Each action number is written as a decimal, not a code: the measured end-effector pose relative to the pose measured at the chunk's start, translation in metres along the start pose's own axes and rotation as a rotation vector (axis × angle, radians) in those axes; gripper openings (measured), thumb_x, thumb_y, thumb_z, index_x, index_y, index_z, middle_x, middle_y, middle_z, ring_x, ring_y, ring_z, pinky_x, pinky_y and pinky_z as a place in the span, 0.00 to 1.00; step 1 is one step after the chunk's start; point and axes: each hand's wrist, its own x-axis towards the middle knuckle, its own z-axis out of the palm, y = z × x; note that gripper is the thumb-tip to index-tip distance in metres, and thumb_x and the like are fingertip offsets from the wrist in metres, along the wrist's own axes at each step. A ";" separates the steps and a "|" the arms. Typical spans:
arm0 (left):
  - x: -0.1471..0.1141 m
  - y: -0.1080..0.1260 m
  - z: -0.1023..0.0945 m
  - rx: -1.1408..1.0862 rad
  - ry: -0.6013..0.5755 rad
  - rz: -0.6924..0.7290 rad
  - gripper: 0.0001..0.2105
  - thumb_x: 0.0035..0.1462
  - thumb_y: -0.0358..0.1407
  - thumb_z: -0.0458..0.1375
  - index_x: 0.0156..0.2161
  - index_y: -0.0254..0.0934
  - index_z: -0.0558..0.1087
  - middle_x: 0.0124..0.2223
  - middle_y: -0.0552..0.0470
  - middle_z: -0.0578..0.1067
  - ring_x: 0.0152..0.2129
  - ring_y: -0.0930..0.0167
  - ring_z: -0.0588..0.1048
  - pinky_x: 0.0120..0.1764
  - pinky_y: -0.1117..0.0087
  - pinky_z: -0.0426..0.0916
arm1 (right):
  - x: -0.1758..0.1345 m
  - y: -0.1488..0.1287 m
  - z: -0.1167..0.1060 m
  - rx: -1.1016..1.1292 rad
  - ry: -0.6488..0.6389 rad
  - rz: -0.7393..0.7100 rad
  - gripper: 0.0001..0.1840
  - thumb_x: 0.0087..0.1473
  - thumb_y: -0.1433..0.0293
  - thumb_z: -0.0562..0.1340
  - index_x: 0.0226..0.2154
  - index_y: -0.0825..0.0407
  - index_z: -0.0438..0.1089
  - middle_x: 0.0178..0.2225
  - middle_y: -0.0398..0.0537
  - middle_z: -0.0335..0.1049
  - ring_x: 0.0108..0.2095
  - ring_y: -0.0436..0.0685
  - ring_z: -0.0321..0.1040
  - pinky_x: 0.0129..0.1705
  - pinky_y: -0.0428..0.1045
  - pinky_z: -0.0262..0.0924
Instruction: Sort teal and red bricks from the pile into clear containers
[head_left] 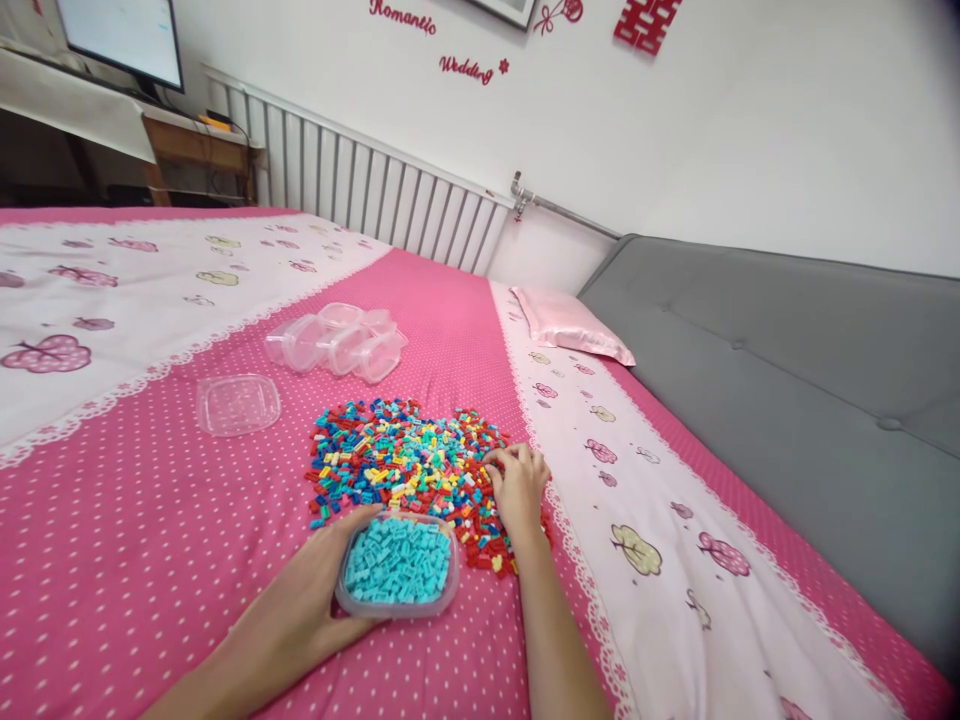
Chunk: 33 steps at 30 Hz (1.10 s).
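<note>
My left hand is wrapped round the left side of a clear plastic container, thumb at the near edge and fingers at the far one. Light-blue toy bricks fill this container. Just beyond it lies a loose pile of small mixed bricks in red, blue, yellow, green and white. At the right side of that pile is my right hand, its fingers curled down among the bricks with thumb and forefinger close together. Whatever they pinch, if anything, is too small to make out.
On the pink dotted bedspread, a clear lid lies left of the pile. Several clear containers are grouped behind it. A pink pillow rests by the grey headboard. Against the wall stands a white radiator.
</note>
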 end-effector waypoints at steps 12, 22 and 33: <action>0.004 0.009 -0.003 -0.037 0.022 -0.016 0.36 0.58 0.45 0.66 0.68 0.47 0.59 0.60 0.46 0.77 0.53 0.55 0.80 0.54 0.61 0.77 | 0.000 -0.012 -0.015 0.273 0.110 0.101 0.15 0.68 0.59 0.56 0.38 0.47 0.74 0.40 0.52 0.75 0.45 0.65 0.65 0.53 0.61 0.56; 0.002 0.012 -0.006 -0.003 -0.036 -0.012 0.38 0.59 0.41 0.66 0.69 0.48 0.53 0.62 0.44 0.74 0.55 0.55 0.78 0.56 0.57 0.76 | -0.017 -0.056 -0.026 0.646 -0.055 0.069 0.11 0.62 0.58 0.66 0.39 0.49 0.77 0.38 0.47 0.79 0.38 0.59 0.74 0.45 0.53 0.67; 0.007 0.022 -0.011 -0.022 -0.056 0.004 0.39 0.58 0.37 0.67 0.68 0.50 0.52 0.62 0.46 0.74 0.55 0.57 0.78 0.54 0.58 0.77 | -0.025 -0.086 -0.047 0.793 -0.277 -0.163 0.17 0.58 0.51 0.72 0.28 0.45 0.79 0.28 0.44 0.78 0.34 0.58 0.71 0.40 0.52 0.64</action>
